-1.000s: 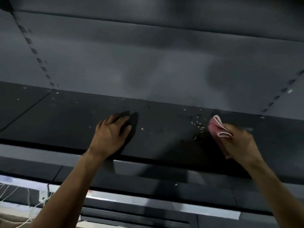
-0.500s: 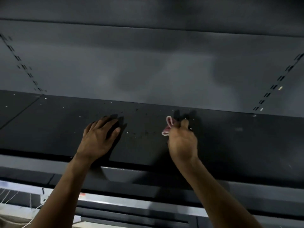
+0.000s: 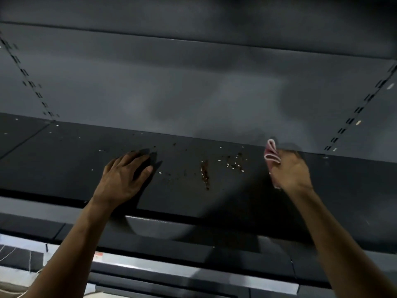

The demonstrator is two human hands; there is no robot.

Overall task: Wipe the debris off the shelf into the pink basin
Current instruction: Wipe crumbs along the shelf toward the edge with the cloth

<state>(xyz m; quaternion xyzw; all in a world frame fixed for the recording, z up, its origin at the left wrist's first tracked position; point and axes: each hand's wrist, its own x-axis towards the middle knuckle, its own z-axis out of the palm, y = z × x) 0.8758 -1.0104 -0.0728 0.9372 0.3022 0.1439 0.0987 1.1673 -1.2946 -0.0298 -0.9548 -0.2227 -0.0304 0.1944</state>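
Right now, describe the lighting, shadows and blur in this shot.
Head view: dim, the dark shelf underlit yet the debris readable; the left hand throws a dark shadow just beyond it, soft blotches mottle the back panel; the right hand and pink cloth look slightly smeared; wide-angle distortion tilts the slot rows.

The right hand (image 3: pixel 292 171), gripping the pink cloth (image 3: pixel 271 152), has gone back to the right part of the shelf (image 3: pixel 64 168), at its far edge. Half a second ago it was in the middle, close to the left hand (image 3: pixel 122 177). The debris (image 3: pixel 205 174) now lies uncovered between both hands as a narrow brown line, with pale bits just right of it.
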